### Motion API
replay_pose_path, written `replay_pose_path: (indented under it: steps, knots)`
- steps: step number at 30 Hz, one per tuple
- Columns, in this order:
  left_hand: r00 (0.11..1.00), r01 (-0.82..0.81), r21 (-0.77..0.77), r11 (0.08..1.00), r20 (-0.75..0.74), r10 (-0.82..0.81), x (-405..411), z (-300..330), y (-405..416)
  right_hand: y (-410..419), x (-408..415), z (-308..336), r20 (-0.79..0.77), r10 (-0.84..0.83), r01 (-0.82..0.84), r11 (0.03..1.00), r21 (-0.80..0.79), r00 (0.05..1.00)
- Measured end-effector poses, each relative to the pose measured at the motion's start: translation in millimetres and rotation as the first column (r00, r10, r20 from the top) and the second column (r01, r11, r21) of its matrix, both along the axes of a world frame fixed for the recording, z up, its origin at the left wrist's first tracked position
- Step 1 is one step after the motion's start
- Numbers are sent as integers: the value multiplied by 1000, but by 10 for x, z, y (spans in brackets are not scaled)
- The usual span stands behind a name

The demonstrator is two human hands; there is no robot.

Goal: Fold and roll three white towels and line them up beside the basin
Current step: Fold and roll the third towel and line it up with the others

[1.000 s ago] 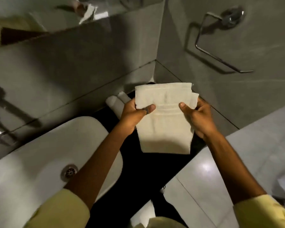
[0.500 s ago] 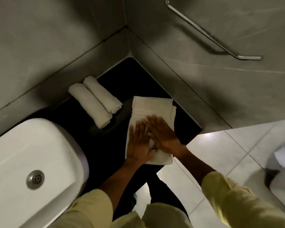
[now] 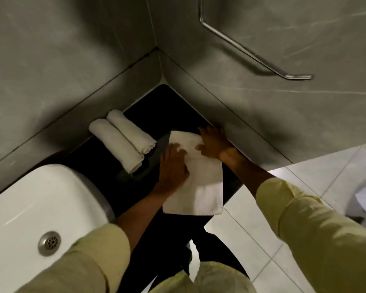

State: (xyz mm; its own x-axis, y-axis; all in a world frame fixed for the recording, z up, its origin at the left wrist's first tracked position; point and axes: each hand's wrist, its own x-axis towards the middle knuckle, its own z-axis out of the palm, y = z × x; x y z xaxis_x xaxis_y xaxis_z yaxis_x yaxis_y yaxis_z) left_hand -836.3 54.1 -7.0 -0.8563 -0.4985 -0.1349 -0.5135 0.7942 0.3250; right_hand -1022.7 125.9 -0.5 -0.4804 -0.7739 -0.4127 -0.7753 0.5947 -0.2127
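White folded towel [image 3: 195,182] is laid flat on black surface [image 3: 173,106], near edge overhanging | left hand [image 3: 173,168] and right hand [image 3: 212,144] are pressed open-palmed on it, nothing gripped | two rolled towels [image 3: 123,142] are lined beside basin [image 3: 36,199] | no writing is legible

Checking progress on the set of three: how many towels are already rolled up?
2. The two rolled towels lie side by side, touching, on the dark counter near the wall. A third towel lies flat.
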Motion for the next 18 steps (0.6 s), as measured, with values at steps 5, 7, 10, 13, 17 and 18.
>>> replay_pose_path:
  steps: [5,7,10,13,17,18]
  knots:
    - [947,-14,194,981,317,-49,-719,252,-762,-248,-215,165,204,-80,33,974,225,976]
    - [916,43,274,961,373,-148,-910,286,-897,-273,-261,255,212,-56,0,967,255,976]
    - [861,83,408,909,430,-271,-1018,297,-972,-274,-385,351,301,-58,-20,968,249,952]
    - [870,122,526,842,352,-345,-1077,321,-1018,-213,-490,432,411,-72,-20,976,217,909]
    - [913,147,508,849,260,-314,-1079,315,-1020,-110,-497,543,446,-89,75,996,48,891]
    - [924,168,471,866,232,-305,-1061,321,-1007,-91,-476,560,429,-93,100,995,6,899]
